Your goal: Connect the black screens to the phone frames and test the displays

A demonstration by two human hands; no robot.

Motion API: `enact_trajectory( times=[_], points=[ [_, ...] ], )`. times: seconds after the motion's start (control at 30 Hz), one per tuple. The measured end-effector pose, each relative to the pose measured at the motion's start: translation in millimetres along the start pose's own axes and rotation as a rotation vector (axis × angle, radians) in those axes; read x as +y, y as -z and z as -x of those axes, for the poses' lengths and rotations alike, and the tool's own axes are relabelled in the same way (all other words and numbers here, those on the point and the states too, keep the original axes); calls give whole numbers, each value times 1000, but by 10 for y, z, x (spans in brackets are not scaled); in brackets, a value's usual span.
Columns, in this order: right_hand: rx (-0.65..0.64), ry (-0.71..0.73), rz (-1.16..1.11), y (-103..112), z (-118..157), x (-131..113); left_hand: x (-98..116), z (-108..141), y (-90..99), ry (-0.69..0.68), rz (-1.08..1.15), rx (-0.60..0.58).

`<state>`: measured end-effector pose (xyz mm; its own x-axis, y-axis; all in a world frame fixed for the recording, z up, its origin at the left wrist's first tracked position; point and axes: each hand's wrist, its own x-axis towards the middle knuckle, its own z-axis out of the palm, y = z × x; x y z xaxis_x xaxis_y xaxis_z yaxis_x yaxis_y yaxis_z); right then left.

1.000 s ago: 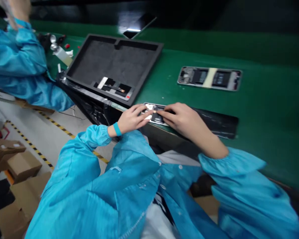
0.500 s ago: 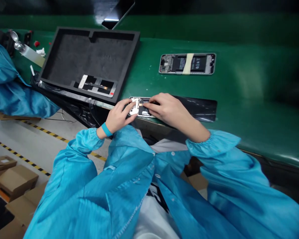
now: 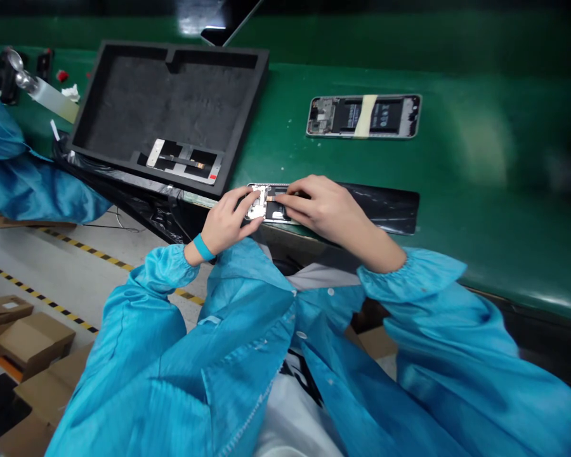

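Note:
An opened phone housing, with its internals exposed and a white part at its left end, lies on a black mat at the bench's near edge. My left hand curls over the housing's left end. My right hand presses its fingertips on the middle of the housing, hiding what lies under them. Farther back is a second phone housing crossed by a strip of beige tape. A black foam tray holds a metal-and-black part in its near recess.
The green workbench carries a dark slab at its far side and a bottle at far left. A co-worker's blue sleeve enters from the left. Black plastic hangs over the bench edge. Cardboard boxes sit on the floor below left.
The view has swung, shifting the bench contents left and up. The co-worker's sleeve has drawn back left. Both my hands stay on the phone housing.

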<state>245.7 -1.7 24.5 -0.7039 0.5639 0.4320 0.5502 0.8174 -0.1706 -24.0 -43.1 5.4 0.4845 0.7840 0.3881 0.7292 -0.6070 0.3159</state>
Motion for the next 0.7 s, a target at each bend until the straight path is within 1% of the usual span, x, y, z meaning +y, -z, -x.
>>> enact_trajectory(
  times=[0.13,0.3,0.43,0.53,0.7],
  points=[
    [-34,3,3,14,-8,0,-6,3,-18,-19,-30,-8],
    [-11,23,26,9,-7,3,3,-15,-9,-67,-74,-27],
    [33,57,35,0,-12,3,6,-29,21,-67,-93,-64],
    [64,73,30,1,-19,3,4,-25,23,-74,-107,-55],
    [39,67,10,7,-15,10,16,-2,-25,-56,-111,-43]
  ],
)
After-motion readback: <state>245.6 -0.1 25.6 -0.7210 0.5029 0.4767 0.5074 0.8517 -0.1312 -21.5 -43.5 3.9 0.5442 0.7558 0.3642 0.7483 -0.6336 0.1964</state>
